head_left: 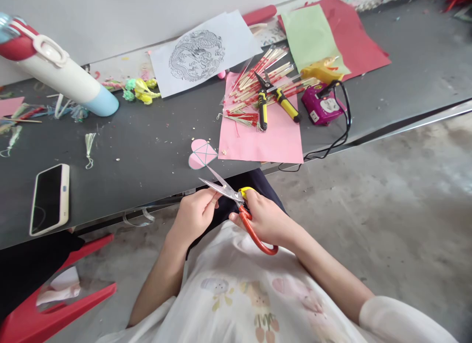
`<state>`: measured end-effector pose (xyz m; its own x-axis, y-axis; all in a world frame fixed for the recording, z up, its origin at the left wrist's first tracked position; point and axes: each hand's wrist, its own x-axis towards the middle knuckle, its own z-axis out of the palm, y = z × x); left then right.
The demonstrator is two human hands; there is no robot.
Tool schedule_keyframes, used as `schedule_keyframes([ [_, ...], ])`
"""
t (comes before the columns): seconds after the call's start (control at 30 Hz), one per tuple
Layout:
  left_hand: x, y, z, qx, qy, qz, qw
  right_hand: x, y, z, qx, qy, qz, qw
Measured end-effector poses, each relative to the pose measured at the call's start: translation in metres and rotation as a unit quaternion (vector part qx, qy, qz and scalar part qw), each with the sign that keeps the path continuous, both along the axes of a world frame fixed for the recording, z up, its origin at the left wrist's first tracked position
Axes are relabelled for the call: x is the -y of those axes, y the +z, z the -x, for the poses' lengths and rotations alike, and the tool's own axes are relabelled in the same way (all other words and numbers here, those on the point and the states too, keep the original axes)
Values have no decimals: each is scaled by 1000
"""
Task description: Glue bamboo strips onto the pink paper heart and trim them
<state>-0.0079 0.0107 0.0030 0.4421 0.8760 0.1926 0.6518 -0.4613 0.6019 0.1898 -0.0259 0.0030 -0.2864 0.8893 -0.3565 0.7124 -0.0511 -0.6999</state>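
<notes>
My right hand (267, 217) grips a pair of scissors (254, 230) by the red and yellow handles, their blades spread and pointing up and left. Close beside the lower blade, my left hand (193, 213) is closed in a pinch; whatever lies between its fingers is too hidden to name. Both hands are just off the table's front edge, above my lap. Beyond the blade tips, a pink paper heart (202, 154) with drawn lines lies on the dark table (147, 161).
A pink sheet (265, 146) bears red-and-cream sticks, tassels and yellow-handled pliers (282, 104). Right of it sits a purple device (324, 104) with a yellow glue gun and black cable. A phone (49, 200), bottle (66, 68) and dragon drawing (197, 55) lie or stand leftward.
</notes>
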Motion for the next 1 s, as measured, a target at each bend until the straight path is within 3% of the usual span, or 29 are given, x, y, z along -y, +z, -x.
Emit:
schedule_keyframes([
  [0.17,-3,2,0,-22,-3,-5,1000,0,-3,3,7,-29,-7,1000],
  [0.63,3,-2,-5,-44,40,-18,998,-2,-3,2,-16,-28,-19,999],
  [1.0,9,0,-20,19,97,-10,995,-1,-3,2,-42,-11,-15,999],
])
